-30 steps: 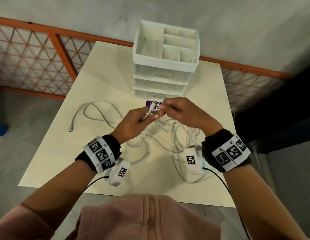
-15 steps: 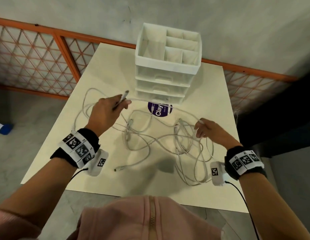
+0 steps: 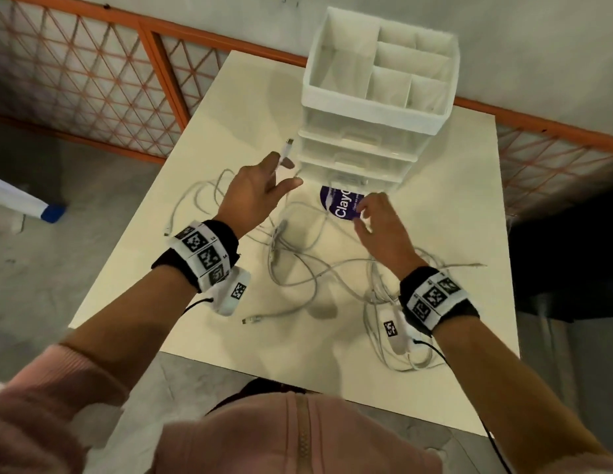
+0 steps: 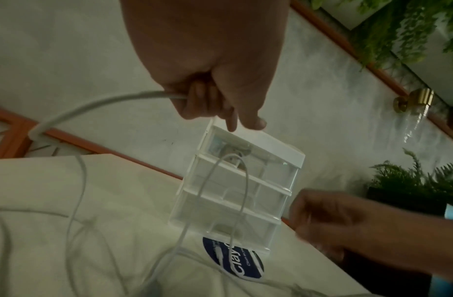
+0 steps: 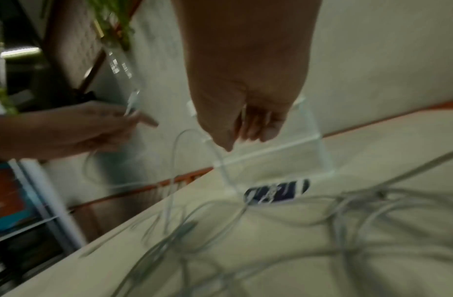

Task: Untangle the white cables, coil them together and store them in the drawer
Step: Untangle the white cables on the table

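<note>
Left hand [image 3: 255, 195] raised, forearm reaching forward, fingers [image 4: 202, 100] curled round a thin white cable [image 4: 93, 106], thumb stretched to the right. Right hand [image 3: 380, 227] lower, palm down, fingers [image 5: 253, 128] loosely bent; whether pinching anything, unclear. Marker-printed bands on both wrists.

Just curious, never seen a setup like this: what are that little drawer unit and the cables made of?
The drawer unit looks like hard plastic: an opaque white top tray and clear, glossy drawers you can see through. The white cables seem to have a soft, matte rubbery or plastic jacket, since they bend in loose loops.
</note>
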Tool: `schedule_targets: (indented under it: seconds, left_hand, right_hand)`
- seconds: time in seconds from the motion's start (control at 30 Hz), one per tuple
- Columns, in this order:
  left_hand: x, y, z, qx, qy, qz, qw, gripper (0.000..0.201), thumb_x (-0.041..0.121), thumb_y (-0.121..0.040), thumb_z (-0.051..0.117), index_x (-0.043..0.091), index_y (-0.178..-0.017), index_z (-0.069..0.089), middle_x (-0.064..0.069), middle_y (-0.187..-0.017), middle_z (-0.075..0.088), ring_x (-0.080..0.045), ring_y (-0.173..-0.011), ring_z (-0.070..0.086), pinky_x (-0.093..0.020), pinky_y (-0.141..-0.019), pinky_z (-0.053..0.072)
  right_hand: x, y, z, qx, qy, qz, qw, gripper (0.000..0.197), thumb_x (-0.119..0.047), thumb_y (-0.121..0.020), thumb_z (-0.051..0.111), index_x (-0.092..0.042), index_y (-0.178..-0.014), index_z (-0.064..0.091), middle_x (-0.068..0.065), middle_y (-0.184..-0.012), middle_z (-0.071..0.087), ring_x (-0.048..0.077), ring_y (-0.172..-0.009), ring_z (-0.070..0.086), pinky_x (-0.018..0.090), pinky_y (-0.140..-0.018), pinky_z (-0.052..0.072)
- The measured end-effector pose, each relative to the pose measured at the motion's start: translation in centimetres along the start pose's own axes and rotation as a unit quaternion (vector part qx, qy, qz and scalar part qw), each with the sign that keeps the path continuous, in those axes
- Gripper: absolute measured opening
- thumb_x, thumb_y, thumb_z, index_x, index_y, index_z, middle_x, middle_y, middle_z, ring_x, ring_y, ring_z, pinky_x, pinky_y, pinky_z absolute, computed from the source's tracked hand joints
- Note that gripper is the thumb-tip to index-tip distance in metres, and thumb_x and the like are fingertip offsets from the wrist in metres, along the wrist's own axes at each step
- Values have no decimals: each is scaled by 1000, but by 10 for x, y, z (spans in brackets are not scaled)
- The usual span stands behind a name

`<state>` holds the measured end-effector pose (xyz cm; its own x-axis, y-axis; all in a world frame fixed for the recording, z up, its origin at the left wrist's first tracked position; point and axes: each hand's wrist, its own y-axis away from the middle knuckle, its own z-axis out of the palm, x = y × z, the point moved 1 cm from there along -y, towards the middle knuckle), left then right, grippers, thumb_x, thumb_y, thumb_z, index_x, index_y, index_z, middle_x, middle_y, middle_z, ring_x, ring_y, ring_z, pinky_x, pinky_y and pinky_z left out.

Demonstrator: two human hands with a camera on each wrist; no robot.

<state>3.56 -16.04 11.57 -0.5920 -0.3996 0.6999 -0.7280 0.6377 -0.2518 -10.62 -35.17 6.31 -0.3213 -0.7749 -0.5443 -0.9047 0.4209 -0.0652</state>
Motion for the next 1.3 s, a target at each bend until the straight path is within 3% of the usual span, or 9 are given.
schedule_targets:
  seconds: [0.13, 0.23, 0.33, 0.5, 0.67, 0.77, 0.87, 1.1, 1.3]
  left_hand:
    - [-4, 18, -7, 16, 77, -38, 996, 30, 28, -101, 39, 3, -98, 55, 6, -50, 28, -9, -42, 36, -15, -48, 29]
    - [-15, 30, -11, -3, 119, -81, 990, 36, 34, -102, 28, 11, -94, 54, 3, -57, 32, -9, -51, 33, -28, -56, 33]
    - [-25, 38, -10, -37, 128, -125, 983, 37, 34, -103, 28, 11, -90, 54, 1, -63, 37, -14, -58, 39, -26, -59, 34]
    - [-39, 48, 6, -148, 200, -253, 935, 38, 31, -102, 32, 12, -77, 53, -3, -58, 42, -2, -38, 37, -20, -43, 29]
    - [-13, 41, 22, -164, 339, -324, 868, 41, 31, -103, 30, 6, -89, 60, -5, -59, 68, -12, -53, 66, -19, -49, 51]
    - [4, 31, 25, -156, 434, -319, 828, 39, 31, -103, 31, 9, -93, 62, -4, -70, 70, -17, -67, 68, -25, -63, 57]
    - [17, 23, 23, -140, 504, -316, 791, 36, 29, -102, 33, 6, -104, 60, 1, -63, 69, -10, -58, 65, -22, -60, 56]
    - [42, 25, 17, -177, 501, -229, 815, 34, 29, -102, 32, 14, -82, 55, 5, -66, 39, -6, -57, 42, -21, -63, 47]
    - [67, 31, 14, -194, 552, -143, 798, 31, 26, -103, 27, 13, -83, 46, 3, -62, 44, -10, -57, 43, -21, -61, 47]
  right_hand:
    - [-34, 18, 65, -310, -25, -103, 945, 21, -30, -86, 66, -11, -94, 60, -1, -86, 56, 13, -77, 50, 29, -72, 43]
    - [-42, 26, 94, -385, 40, -129, 913, 25, -25, -86, 65, -11, -105, 57, 1, -95, 57, 16, -90, 50, 31, -83, 38]
    - [-35, 19, 88, -405, 6, -102, 909, 14, -13, -92, 54, -8, -101, 64, 7, -97, 65, 22, -90, 60, 33, -83, 43]
    - [-43, -4, 10, -343, -150, -44, 926, 18, -30, -98, 47, -20, -94, 61, -5, -66, 56, 6, -60, 53, 24, -65, 49]
    - [-70, 2, -33, -305, -196, -82, 928, 19, -20, -99, 46, -13, -93, 63, 0, -61, 52, 4, -57, 47, 17, -61, 43]
    - [-74, 21, -24, -325, -160, -92, 927, 17, -22, -96, 52, -10, -97, 63, 0, -65, 60, 3, -60, 52, 12, -63, 42]
    - [-63, 33, -14, -319, -130, -78, 936, 17, -25, -95, 54, -11, -98, 63, -7, -63, 59, -1, -55, 50, 8, -59, 39]
    - [-50, 36, -20, -291, -137, -30, 946, 18, -33, -90, 61, -17, -100, 62, -7, -72, 64, -2, -56, 54, 14, -63, 43]
    - [-82, 24, -15, -280, -202, -10, 939, 44, -53, -73, 72, -21, -101, 61, 5, -100, 68, 21, -90, 63, 35, -86, 51]
